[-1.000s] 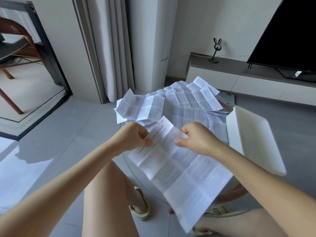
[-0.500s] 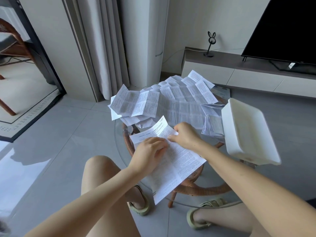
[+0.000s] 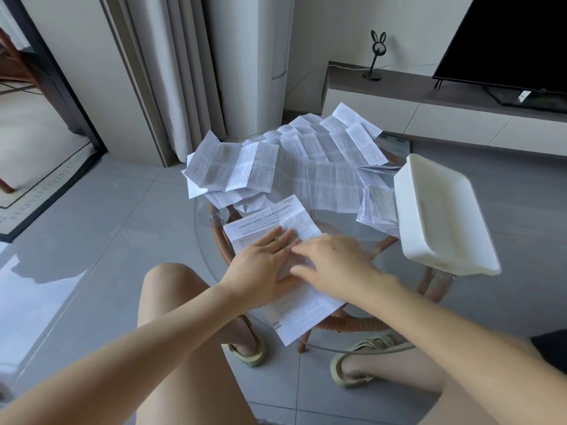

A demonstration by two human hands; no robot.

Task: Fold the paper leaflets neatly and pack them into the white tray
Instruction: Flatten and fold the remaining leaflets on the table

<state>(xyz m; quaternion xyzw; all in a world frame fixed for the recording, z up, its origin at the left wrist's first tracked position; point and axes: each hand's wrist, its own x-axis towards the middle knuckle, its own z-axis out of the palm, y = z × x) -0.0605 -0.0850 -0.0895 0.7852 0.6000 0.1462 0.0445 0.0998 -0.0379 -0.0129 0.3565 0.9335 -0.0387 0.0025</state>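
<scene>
Several leaflets (image 3: 378, 207), seemingly folded, lie stacked just beside the white tray (image 3: 441, 216).

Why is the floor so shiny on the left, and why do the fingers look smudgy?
Head view: bright light glares off the glossy floor tiles at left; head view: the fingertips of the right hand look smeared, likely motion blur, while print on the leaflet is sharper; head view: the wide lens tilts the curtain.
</scene>
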